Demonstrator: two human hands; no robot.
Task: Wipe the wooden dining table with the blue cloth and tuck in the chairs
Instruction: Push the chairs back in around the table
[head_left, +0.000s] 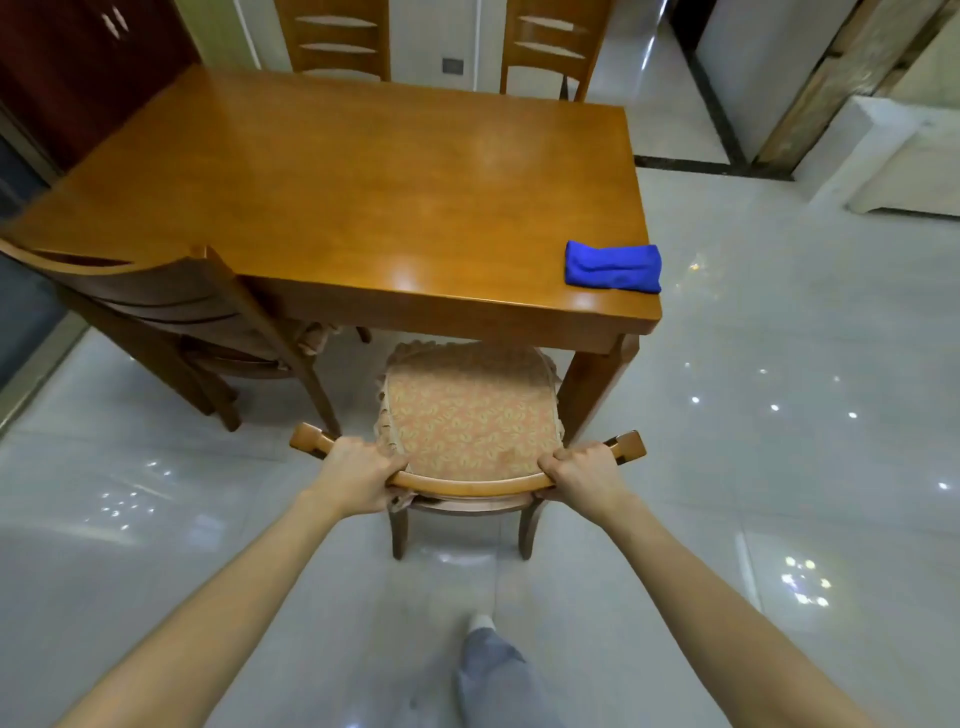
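The wooden dining table (337, 197) fills the upper middle of the head view. A folded blue cloth (613, 266) lies on its near right corner. A wooden chair (467, 486) with a patterned seat cushion (467, 410) stands at the table's near edge, the front of its seat under the tabletop. My left hand (358, 478) grips the left part of the chair's curved top rail. My right hand (584, 473) grips the right part of the same rail.
Another chair (156, 306) stands at the table's near left, its seat partly under the top. Two more chairs (335, 41) (553, 44) stand at the far side. A dark red cabinet (78, 67) is at far left, glossy tiled floor (779, 415) to the right.
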